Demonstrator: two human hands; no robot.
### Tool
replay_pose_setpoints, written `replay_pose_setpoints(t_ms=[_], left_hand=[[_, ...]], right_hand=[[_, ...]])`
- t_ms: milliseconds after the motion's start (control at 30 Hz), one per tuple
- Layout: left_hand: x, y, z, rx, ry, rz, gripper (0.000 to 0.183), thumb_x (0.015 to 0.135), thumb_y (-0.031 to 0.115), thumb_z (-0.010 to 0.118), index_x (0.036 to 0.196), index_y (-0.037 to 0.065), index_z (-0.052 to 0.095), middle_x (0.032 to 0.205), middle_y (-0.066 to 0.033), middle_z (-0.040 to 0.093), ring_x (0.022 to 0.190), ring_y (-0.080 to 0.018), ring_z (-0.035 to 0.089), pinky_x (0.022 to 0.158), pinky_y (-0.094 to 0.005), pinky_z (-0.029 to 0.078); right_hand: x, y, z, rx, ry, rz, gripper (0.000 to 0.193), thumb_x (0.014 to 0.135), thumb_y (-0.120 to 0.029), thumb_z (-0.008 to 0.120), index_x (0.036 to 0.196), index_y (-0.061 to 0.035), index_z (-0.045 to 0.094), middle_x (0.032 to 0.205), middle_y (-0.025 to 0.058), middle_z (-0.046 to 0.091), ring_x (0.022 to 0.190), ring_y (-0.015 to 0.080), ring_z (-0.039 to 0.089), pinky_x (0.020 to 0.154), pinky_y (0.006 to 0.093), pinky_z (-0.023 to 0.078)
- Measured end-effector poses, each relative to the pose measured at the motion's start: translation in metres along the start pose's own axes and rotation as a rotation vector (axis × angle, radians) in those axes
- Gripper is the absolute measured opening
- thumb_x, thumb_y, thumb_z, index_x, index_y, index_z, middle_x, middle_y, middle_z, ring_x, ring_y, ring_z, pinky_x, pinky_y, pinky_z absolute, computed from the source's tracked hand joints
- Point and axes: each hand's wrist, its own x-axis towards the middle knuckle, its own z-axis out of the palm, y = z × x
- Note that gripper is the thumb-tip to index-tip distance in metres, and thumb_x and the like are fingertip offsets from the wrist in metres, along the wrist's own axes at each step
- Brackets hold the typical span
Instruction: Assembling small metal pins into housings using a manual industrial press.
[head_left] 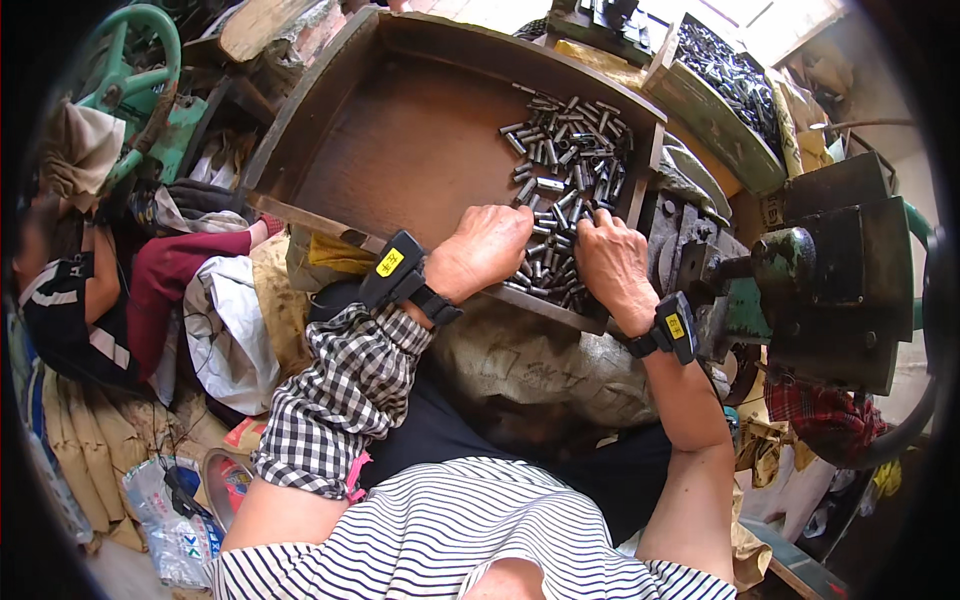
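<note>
A shallow brown wooden tray (262, 172) lies tilted in front of me. Many short metal cylinders (568, 140) are heaped along its right side, some dark and some shiny. My left hand (485, 250) reaches over the near rim to the left edge of the heap, its fingers curled together. On the heap's right side, by the tray's right wall, my right hand (612, 265) is closed too, fingertips down among the cylinders. What either hand pinches, if anything, is hidden by the fingers. Both wrists wear black strapped devices with yellow labels.
A dark metal machine (840, 270) stands close at my right. Beyond it, a wooden bin (720, 110) holds many small dark metal parts. To the left are a green handwheel (125, 80), a seated person (110, 290), and several sacks and bags (235, 330).
</note>
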Motion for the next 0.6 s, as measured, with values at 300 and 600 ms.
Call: replay_pose_setpoints(t_ms=[300, 600], left_hand=[[0.001, -0.006, -0.001, -0.043, -0.007, -0.079, 0.021, 0.078, 0.019, 0.061, 0.086, 0.001, 0.052, 0.074, -0.0199, 0.062, 0.074, -0.0393, 0.061, 0.066, -0.0479, 0.049], [0.001, 0.006, -0.008, -0.129, 0.044, -0.027, 0.02, 0.079, 0.02, 0.064, 0.082, 0.002, 0.057, 0.068, -0.02, 0.06, 0.07, -0.0382, 0.061, 0.062, -0.0458, 0.048]], right_hand=[[-0.04, -0.003, -0.018, 0.651, 0.184, 0.101, 0.018, 0.074, -0.01, 0.065, 0.091, -0.0022, 0.061, 0.081, 0.0153, 0.059, 0.068, 0.0331, 0.061, 0.061, 0.0382, 0.048], [-0.049, -0.006, -0.03, 1.449, 0.012, 0.427, 0.022, 0.079, 0.002, 0.057, 0.101, 0.0028, 0.057, 0.066, 0.0049, 0.06, 0.058, 0.0051, 0.058, 0.05, 0.0224, 0.046]])
